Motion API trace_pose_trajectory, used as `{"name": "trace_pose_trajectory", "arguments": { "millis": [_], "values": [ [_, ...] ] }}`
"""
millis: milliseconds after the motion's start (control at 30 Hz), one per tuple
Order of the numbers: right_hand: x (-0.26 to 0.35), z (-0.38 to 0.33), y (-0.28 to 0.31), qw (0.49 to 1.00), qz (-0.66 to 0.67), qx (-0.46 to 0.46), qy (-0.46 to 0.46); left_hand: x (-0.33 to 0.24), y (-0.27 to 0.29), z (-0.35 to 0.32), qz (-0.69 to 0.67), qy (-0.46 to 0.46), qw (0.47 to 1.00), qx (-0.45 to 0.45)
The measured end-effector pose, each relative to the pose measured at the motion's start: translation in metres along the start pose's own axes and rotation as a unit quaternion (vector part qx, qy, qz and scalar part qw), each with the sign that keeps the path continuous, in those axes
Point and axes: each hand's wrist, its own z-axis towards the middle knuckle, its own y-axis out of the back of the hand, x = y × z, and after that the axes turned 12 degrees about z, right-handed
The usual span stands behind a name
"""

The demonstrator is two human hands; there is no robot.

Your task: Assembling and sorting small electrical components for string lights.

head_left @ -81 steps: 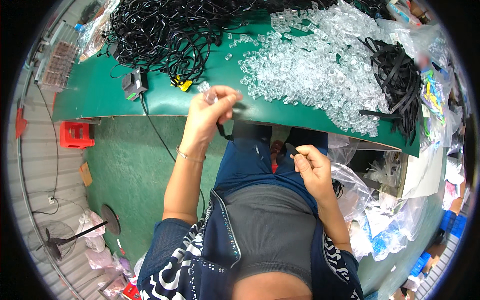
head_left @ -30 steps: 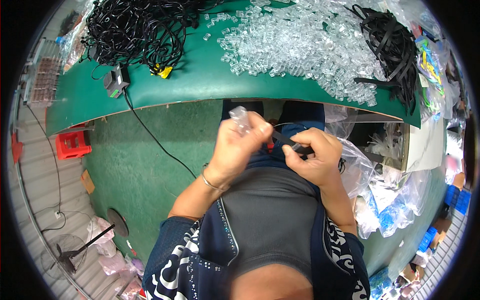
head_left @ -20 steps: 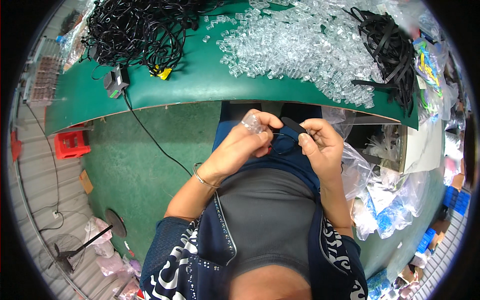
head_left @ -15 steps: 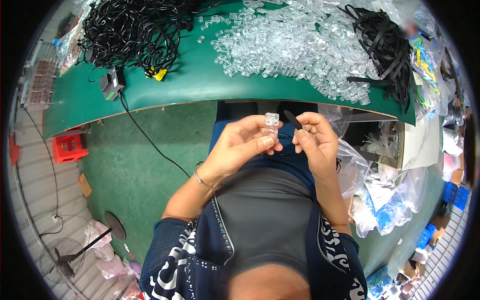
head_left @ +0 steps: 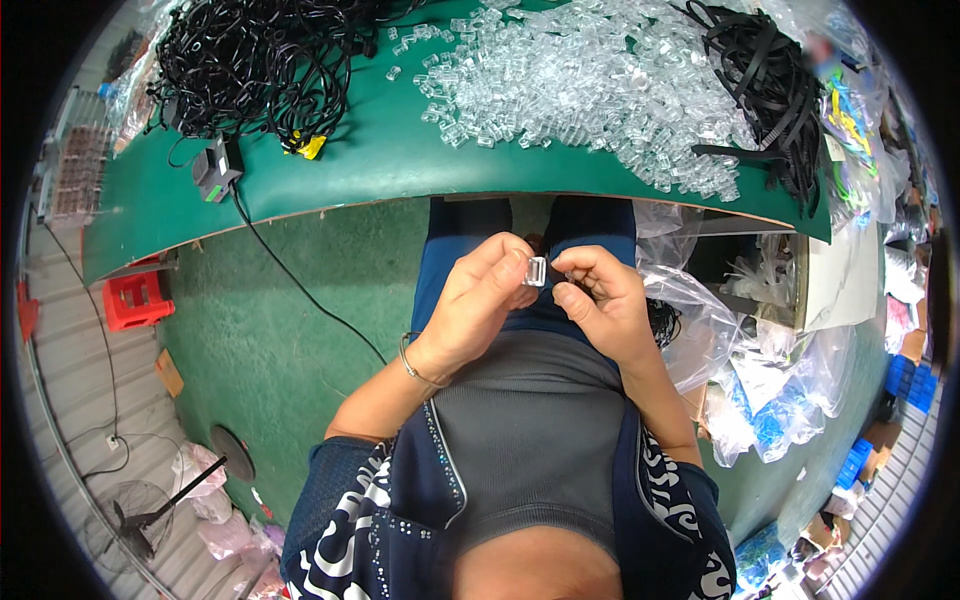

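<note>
left hand and right hand raised together over the lap, below the near edge of the green tabletop, with a small clear plastic clip pinched between them; left fingers closed on the clip's left side, thumb underneath; right thumb and forefinger closed at its right side, seemingly also on a thin dark strip, too small to tell for sure; thin bracelet on the left wrist; on the tabletop, well apart from the hands, a wide heap of clear plastic clips spread across the middle toward the far edge; tangle of black cords at the far left corner, with a yellow tag at its near fringe; small grey box just beside it toward the near left edge, black cable trailing off to the floor; bundle of black straps at the right end; clear plastic bags hanging below the right edge; red crate on the green floor at left
</note>
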Motion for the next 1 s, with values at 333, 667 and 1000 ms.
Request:
{"name": "trace_pose_trajectory", "arguments": {
  "millis": [333, 667, 1000],
  "values": [
    [-0.011, 0.004, -0.010, 0.997, -0.038, 0.001, 0.064, 0.004, -0.003, 0.001, -0.141, 0.048, 0.989, 0.019],
    [0.011, 0.009, -0.015, 0.960, -0.223, -0.015, 0.167, 0.009, 0.008, -0.002, 0.027, 0.029, 0.997, -0.060],
    [0.007, 0.005, -0.014, 0.996, 0.035, 0.005, 0.081, 0.002, 0.023, 0.002, 0.222, -0.018, 0.975, 0.004]
  ]
}}
